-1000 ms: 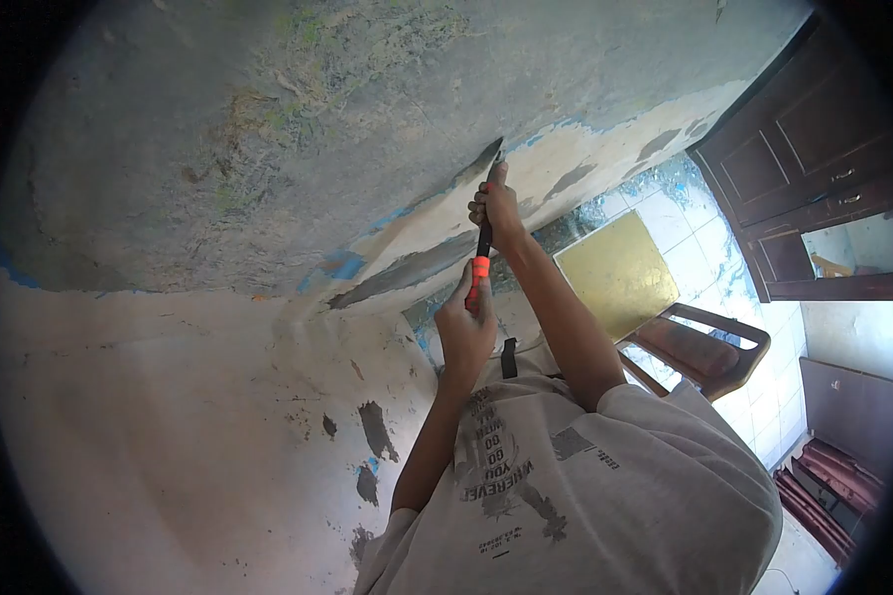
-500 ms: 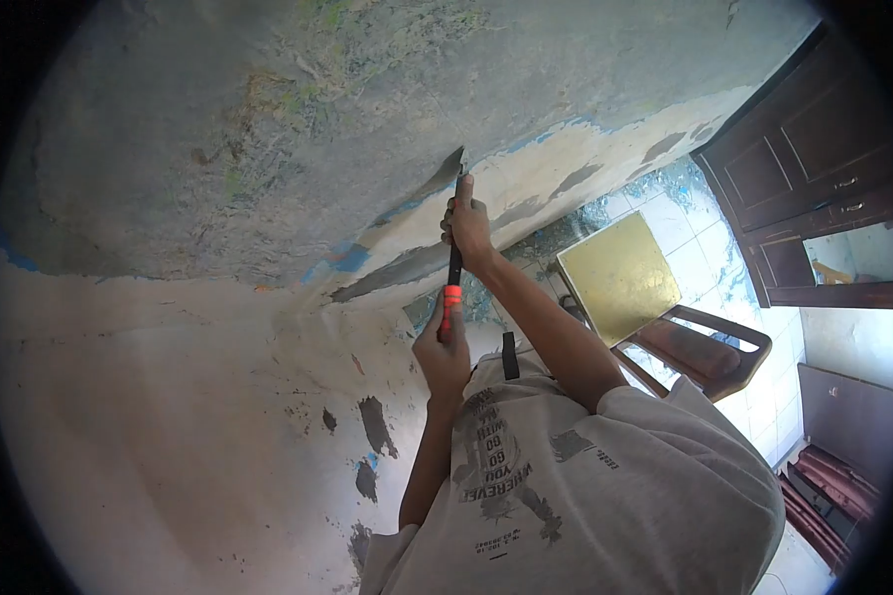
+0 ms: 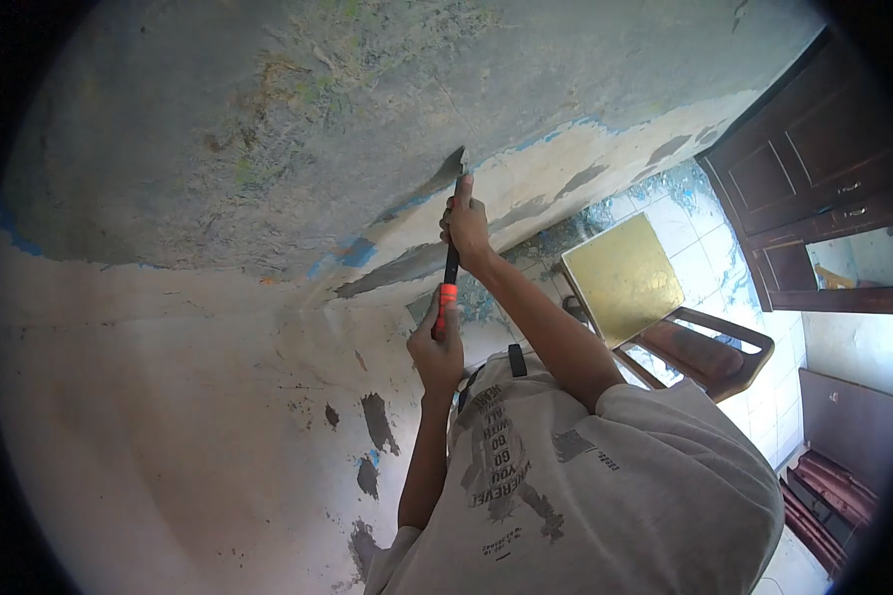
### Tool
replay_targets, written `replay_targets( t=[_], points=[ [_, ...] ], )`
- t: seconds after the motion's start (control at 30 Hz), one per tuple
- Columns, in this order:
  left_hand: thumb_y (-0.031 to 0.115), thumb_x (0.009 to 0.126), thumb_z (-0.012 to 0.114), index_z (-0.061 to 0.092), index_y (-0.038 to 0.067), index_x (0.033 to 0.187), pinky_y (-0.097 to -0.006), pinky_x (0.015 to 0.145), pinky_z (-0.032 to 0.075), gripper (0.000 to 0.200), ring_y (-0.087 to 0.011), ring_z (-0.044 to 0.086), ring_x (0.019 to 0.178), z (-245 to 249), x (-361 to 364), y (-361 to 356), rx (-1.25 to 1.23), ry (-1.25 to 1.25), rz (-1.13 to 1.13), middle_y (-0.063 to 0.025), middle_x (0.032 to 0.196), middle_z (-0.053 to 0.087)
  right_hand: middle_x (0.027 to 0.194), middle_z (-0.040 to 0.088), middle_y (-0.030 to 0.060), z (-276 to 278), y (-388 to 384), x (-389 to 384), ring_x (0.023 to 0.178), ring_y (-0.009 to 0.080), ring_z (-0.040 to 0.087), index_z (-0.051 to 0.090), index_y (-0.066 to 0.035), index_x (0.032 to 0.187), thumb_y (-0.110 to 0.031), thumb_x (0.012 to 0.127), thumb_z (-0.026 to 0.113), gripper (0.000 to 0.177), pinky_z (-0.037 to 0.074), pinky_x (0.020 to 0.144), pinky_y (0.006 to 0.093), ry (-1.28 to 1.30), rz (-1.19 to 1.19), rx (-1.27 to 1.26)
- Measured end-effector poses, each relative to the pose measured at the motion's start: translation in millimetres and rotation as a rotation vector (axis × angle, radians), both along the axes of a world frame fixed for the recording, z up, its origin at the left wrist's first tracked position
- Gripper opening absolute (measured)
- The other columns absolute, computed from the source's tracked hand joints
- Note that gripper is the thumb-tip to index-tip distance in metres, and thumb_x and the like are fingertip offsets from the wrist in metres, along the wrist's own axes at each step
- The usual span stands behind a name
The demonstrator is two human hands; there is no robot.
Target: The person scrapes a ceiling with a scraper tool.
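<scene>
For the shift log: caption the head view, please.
Left hand and right hand hold a black, orange-banded scraper to the peeling painted wall.

On the pale T-shirt [image 3: 605, 496], just below the fingers [image 3: 439, 322], an upside-down dark print [image 3: 496, 451] reads "WHEREVER YOU GO GO WITH ALL"; smaller lines stay illegible.

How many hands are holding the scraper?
2. The right hand grips the scraper high up, near the wall; the left hand holds its orange end lower down. None look hidden.
</scene>
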State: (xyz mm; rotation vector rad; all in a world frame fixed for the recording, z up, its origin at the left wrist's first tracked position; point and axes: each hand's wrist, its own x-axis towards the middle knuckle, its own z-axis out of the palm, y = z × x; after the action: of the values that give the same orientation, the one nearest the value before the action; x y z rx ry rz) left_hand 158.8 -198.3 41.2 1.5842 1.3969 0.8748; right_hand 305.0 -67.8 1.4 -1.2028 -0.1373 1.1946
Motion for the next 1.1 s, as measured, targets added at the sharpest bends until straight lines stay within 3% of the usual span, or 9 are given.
replay_targets(
  t=[0.1,0.3,0.4,0.5,0.7,0.8,1.1],
  points=[
    [0.022,0.099,0.062,0.061,-0.004,0.13,-0.0264,0.053,0.04,0.041,-0.008,0.043,0.058,2,13,5,0.069,0.12,-0.039,-0.0054,0.065,0.054,0.057,0.036,-0.0051,-9,1,17,0.045,0.0087,0.038,0.044,-0.014,0.076,-0.072,0.095,0.039,0.062,0.033,0.041,0.0254,0.058,-0.02,0.037],
    [0.022,0.098,0.063,0.062,-0.003,0.128,-0.0271,0.052,0.039,0.04,-0.0083,0.042,0.057,4,0,-3,0.04,0.016,0.038,-0.0064,0.063,0.051,0.057,0.038,-0.0041,-7,2,-7,0.046,0.0095,0.04,0.044,-0.014,0.076,-0.073,0.094,0.038,0.063,0.035,0.042,0.0255,0.018,0.005,0.002],
    [0.023,0.1,0.061,0.06,-0.004,0.132,-0.0247,0.052,0.034,0.042,-0.0052,0.039,0.059,6,5,6,0.089,0.133,-0.028,0.003,0.064,0.046,0.057,0.038,-0.0035,-11,4,4,0.047,0.0096,0.041,0.045,-0.013,0.076,-0.073,0.095,0.037,0.063,0.036,0.043,0.0254,0.049,-0.034,-0.002],
    [0.022,0.098,0.062,0.062,-0.004,0.129,-0.0274,0.052,0.039,0.04,-0.0084,0.043,0.058,12,22,11,0.064,0.168,-0.064,-0.0085,0.064,0.054,0.054,0.036,-0.0049,-9,4,26,0.043,0.0086,0.038,0.039,-0.017,0.068,-0.07,0.098,0.035,0.061,0.034,0.041,0.0261,0.097,-0.069,0.033],
    [0.02,0.098,0.063,0.062,-0.005,0.128,-0.0277,0.051,0.038,0.04,-0.0075,0.041,0.058,-3,12,0,0.056,-0.015,0.026,-0.0059,0.061,0.05,0.057,0.033,-0.0058,0,-3,7,0.045,0.0077,0.035,0.042,-0.015,0.076,-0.071,0.096,0.038,0.06,0.032,0.042,0.025,0.031,0.008,0.021],
    [0.019,0.098,0.062,0.062,-0.005,0.129,-0.0267,0.052,0.039,0.039,-0.0068,0.043,0.059,6,22,-1,0.065,0.143,-0.015,-0.005,0.063,0.054,0.057,0.033,-0.0062,-1,-4,19,0.045,0.0077,0.035,0.042,-0.015,0.076,-0.071,0.096,0.037,0.059,0.032,0.042,0.025,0.067,0.004,0.015],
    [0.022,0.099,0.062,0.062,-0.004,0.128,-0.027,0.051,0.038,0.04,-0.007,0.042,0.058,8,1,5,0.027,0.104,-0.014,-0.0056,0.063,0.054,0.059,0.036,-0.0042,-15,3,-4,0.047,0.0102,0.039,0.043,-0.014,0.076,-0.07,0.097,0.037,0.06,0.035,0.043,0.0264,0.092,-0.014,-0.029]
  ],
)
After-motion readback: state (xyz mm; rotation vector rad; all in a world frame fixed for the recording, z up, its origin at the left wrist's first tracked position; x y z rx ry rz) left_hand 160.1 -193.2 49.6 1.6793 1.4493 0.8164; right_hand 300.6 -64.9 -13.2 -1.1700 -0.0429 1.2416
